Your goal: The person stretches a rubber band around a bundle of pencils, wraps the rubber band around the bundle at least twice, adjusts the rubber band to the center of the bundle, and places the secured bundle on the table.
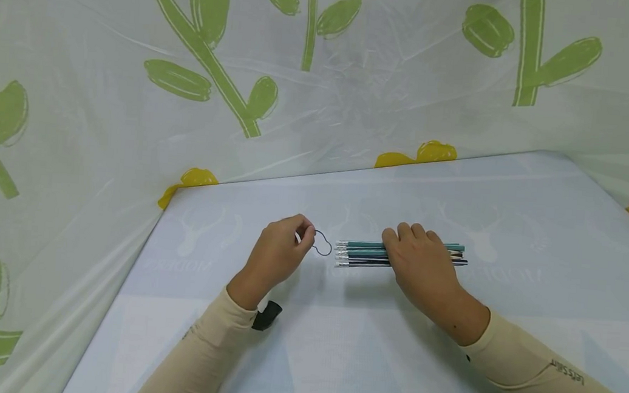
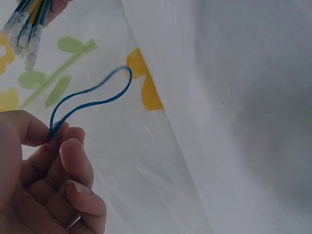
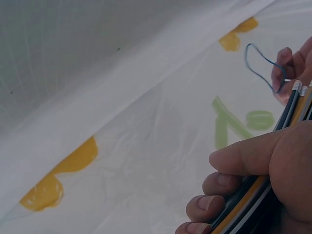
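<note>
A thin blue rubber band (image 2: 92,104) hangs as a loose loop from my left hand (image 1: 280,249), pinched between thumb and forefinger. The loop's free end points toward the pencils in the head view. My right hand (image 1: 422,262) grips a bundle of pencils (image 1: 362,254) from above, fingers wrapped round its middle. Teal, dark and yellow pencils (image 3: 251,195) show in the right wrist view, with white eraser ends (image 2: 23,41) facing the left hand. A short gap lies between the band and the eraser ends.
Beneath both hands is a table (image 1: 303,360) with a pale cover printed with faint deer heads. A whitish sheet (image 1: 109,72) with green leaves and yellow flowers hangs behind it. A black strap piece (image 1: 267,316) sits at the left wrist.
</note>
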Demonstrator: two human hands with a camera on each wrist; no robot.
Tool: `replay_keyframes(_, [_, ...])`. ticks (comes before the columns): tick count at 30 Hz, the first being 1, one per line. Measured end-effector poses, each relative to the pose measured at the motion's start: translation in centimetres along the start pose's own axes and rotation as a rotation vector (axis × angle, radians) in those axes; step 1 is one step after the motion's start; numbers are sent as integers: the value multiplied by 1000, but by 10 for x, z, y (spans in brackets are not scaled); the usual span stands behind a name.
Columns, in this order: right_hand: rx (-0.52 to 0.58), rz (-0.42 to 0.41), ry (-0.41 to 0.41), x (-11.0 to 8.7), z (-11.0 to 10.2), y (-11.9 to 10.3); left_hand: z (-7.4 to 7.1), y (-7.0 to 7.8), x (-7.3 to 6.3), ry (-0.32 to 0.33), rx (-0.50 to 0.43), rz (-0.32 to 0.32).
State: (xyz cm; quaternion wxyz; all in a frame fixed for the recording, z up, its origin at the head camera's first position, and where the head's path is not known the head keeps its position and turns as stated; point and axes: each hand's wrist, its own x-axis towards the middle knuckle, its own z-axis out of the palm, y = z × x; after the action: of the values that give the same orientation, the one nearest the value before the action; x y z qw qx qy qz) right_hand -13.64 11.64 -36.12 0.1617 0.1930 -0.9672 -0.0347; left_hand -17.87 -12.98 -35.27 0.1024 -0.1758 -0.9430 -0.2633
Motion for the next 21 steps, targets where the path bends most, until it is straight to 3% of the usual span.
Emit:
replay_keyframes(7, [-1,-4,-7,-1,1,-2,2,7,-4,-10,-21,32])
replay_keyframes(21, [-10,-19,2,-3,3,-5,2,21,-9,33,-32,109])
